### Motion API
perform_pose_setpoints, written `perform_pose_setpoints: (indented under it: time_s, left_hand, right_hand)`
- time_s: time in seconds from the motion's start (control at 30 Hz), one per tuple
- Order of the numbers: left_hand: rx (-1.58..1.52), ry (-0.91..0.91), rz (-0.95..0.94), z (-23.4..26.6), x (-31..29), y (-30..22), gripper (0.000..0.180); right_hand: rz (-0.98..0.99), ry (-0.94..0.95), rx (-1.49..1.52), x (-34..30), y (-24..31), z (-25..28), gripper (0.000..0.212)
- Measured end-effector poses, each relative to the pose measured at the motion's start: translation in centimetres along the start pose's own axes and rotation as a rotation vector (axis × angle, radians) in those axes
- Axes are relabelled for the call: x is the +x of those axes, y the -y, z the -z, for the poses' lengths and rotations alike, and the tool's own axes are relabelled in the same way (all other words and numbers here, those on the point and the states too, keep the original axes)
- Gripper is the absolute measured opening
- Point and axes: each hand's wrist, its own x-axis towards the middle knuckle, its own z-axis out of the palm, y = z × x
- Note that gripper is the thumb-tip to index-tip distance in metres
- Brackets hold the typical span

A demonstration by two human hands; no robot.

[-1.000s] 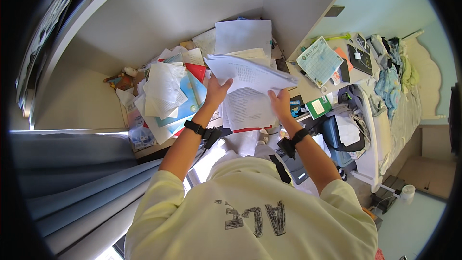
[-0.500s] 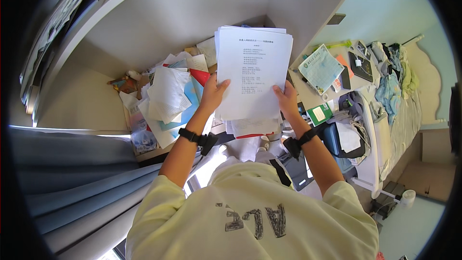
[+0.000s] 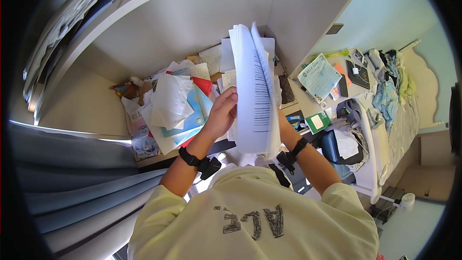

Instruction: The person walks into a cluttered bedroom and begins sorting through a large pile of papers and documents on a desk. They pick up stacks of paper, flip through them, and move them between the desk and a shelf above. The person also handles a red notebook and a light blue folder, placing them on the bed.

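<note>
A stack of printed paper sheets (image 3: 256, 96) is held up in front of me, tilted so that its edge and a curled sheet face me. My left hand (image 3: 224, 113) is closed on the stack's left edge, the thumb at the near side. My right hand (image 3: 284, 121) is mostly hidden behind the right side of the sheets; only the part near the wrist shows, and its fingers cannot be made out. Below the stack on the left lies a messy pile of papers (image 3: 168, 95), with a light blue folder (image 3: 197, 111) and a red folder (image 3: 202, 84) in it.
Right of the stack, a desk (image 3: 301, 97) holds a pale blue printed sheet (image 3: 319, 78), a green booklet (image 3: 318, 122) and a black phone (image 3: 342, 86). Bags (image 3: 332, 144) stand nearer. Shelf walls (image 3: 211, 14) rise behind, blue curtains (image 3: 86, 163) hang left, and a bed (image 3: 406, 106) lies far right.
The stack has turned from facing me flat to nearly edge-on, and its top sheet has curled. My right hand has moved inward behind the sheets, while my left hand has shifted slightly lower and right.
</note>
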Motion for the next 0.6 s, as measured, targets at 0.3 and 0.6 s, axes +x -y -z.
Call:
perform_pose_setpoints:
  time_s: [0.3, 0.6]
  left_hand:
    - [0.283, 0.078, -0.044, 0.6, -0.6, -0.8, 0.018]
    - [0.339, 0.068, -0.141, 0.9, -0.7, -1.0, 0.015]
  right_hand:
    - [-0.046, 0.045, 0.096, -4.0, -1.7, -0.5, 0.027]
    - [-0.035, 0.092, 0.17, -4.0, -2.5, -0.3, 0.026]
